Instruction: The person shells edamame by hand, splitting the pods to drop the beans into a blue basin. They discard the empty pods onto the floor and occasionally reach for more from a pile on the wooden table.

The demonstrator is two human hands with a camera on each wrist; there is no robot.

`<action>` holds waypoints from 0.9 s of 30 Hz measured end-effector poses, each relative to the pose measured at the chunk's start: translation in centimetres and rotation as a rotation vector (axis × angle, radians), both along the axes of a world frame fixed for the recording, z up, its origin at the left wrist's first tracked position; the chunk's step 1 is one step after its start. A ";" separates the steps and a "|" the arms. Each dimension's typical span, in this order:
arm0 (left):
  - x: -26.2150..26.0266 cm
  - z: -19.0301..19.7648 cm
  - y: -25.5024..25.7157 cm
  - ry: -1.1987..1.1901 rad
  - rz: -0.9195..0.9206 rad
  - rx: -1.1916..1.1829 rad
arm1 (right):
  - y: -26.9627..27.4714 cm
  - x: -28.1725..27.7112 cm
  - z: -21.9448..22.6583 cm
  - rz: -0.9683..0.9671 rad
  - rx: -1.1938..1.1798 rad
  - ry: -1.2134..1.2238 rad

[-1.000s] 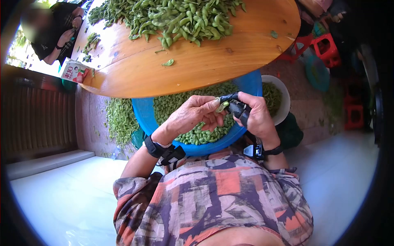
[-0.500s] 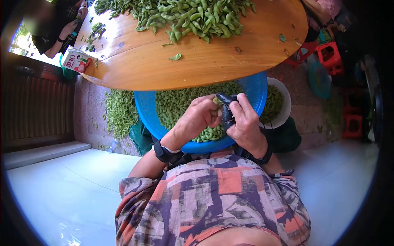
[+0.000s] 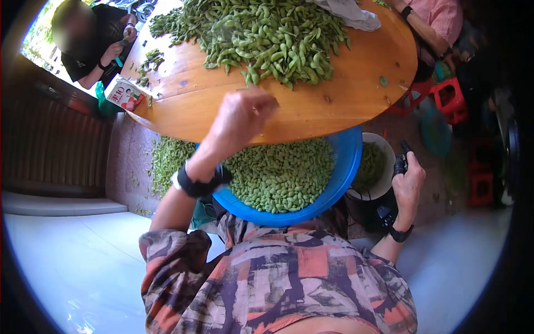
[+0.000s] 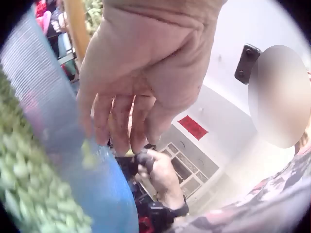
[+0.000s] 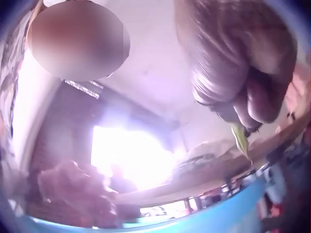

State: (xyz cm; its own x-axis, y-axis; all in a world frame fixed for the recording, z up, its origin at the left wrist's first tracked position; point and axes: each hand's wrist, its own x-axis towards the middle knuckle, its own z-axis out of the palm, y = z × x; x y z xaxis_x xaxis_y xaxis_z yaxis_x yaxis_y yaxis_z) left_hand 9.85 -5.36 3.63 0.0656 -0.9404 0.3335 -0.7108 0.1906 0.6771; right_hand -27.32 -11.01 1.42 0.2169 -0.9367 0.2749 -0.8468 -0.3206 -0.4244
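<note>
My left hand (image 3: pixel 239 119), blurred, hovers over the table's near edge, in front of the pile of green pods (image 3: pixel 267 47). In the left wrist view that hand (image 4: pixel 146 73) hangs with loosely bent fingers and nothing seen gripped. At the right, my right hand (image 3: pixel 409 186), with dark coverings on thumb and forefinger, is beside the white bucket (image 3: pixel 388 167). From the curled fingers of my right hand (image 5: pixel 243 63) a thin green pod (image 5: pixel 240 140) hangs, pinched. Shelled green beans (image 3: pixel 281 178) fill much of the blue basin (image 3: pixel 347 167) at my lap.
On the wooden table (image 3: pixel 194 119) lie a printed carton (image 3: pixel 125 96) and a white bag (image 3: pixel 356 14). More pods (image 3: pixel 167 161) cover the floor at left. Red stools (image 3: pixel 449 100) stand at right. One person (image 3: pixel 89 42) sits at upper left, another (image 3: pixel 431 25) at upper right.
My hands have parted from over the basin: the left moved forward to the table, the right went out to the right beside the bucket. The view has shifted, showing more of the table.
</note>
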 end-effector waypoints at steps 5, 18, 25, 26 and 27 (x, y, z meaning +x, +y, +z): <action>3.5 -1.2 -5.1 -0.359 0.345 0.031 | 0.3 1.4 -1.0 0.021 0.007 -0.087; 4.8 -2.1 -6.2 -0.190 0.363 0.043 | 1.1 5.2 -0.5 0.294 -0.034 -0.233; 4.6 -1.0 -5.1 -0.053 0.420 -0.114 | 2.0 6.4 -0.2 0.363 0.089 -0.286; 4.9 -1.3 -4.8 -0.008 0.408 -0.123 | 2.1 6.8 -0.5 0.389 0.067 -0.338; 4.3 -0.7 -4.2 -0.008 0.406 -0.124 | 2.2 7.4 -0.3 0.387 0.066 -0.338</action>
